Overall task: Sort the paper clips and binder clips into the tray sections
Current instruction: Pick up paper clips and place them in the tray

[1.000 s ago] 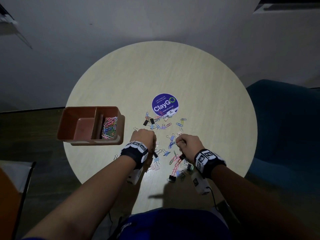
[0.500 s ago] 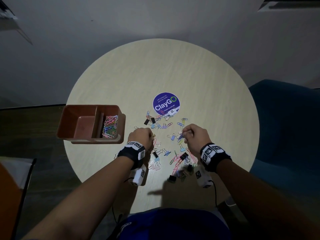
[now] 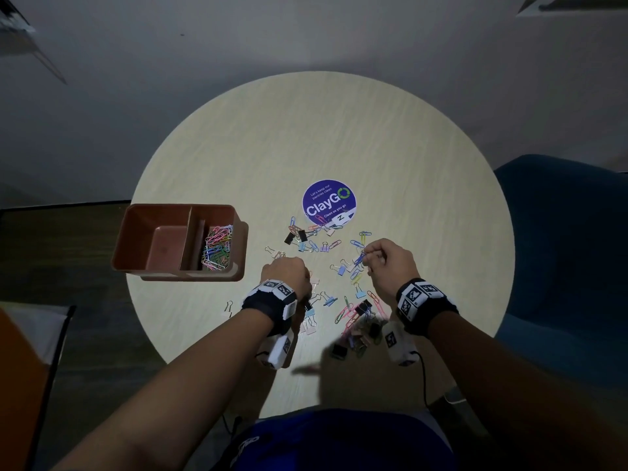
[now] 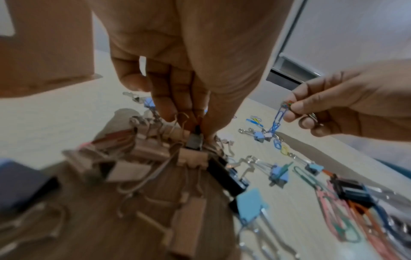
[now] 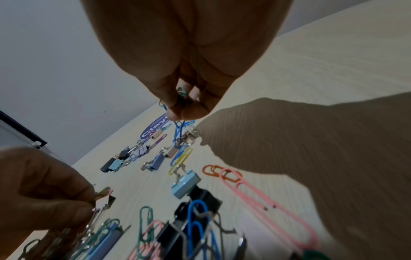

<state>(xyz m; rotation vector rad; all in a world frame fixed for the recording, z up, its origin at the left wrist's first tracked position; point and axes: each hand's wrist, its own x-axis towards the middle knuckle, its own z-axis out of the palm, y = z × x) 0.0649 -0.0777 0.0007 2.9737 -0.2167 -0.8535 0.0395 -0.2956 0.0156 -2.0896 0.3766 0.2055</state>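
A brown two-section tray (image 3: 176, 270) stands at the table's left; its right section holds coloured paper clips (image 3: 217, 246), its left section shows only bare floor. Loose paper clips and binder clips (image 3: 326, 246) lie scattered between my hands and the sticker. My left hand (image 3: 289, 273) is curled low over the pile and pinches a black binder clip (image 4: 194, 139) by its wire handle, among several tan binder clips. My right hand (image 3: 390, 260) is raised a little and pinches a few paper clips (image 4: 279, 114), mostly blue, which dangle from its fingertips (image 5: 177, 109).
A round purple ClayGO sticker (image 3: 328, 202) lies beyond the clips. More binder clips and pink paper clips (image 3: 353, 317) lie near my right wrist. A blue chair (image 3: 560, 249) stands at the right of the round table (image 3: 339, 130).
My right hand has moved away from me and lifted, with paper clips pinched in it. My left hand has stayed over the binder clips, shifting only slightly.
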